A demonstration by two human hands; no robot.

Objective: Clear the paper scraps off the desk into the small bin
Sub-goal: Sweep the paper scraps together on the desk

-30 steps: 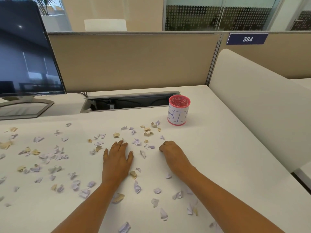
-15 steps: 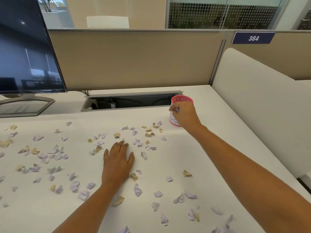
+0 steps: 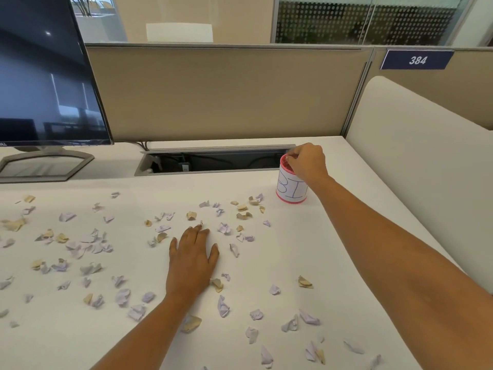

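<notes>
Resting palm-down on the white bench point(image 3: 280, 257): left hand point(image 3: 192, 257), fingers straight and flat, among scattered lilac and tan crumpled paper scraps point(image 3: 224, 228). Right hand point(image 3: 306, 161): at the small pink-rimmed cylindrical bin point(image 3: 289, 192) with its blue-lettered white label, fingers bunched over its mouth; whether they pinch a scrap cannot be told. Bin: upright, rear right, just beside the open grey cable hatch point(image 3: 213, 161). Black flat monitor point(image 3: 45, 76): rear left.

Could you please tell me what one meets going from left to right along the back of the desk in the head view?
First the monitor → cable tray opening → small bin → cream side panel.
</notes>
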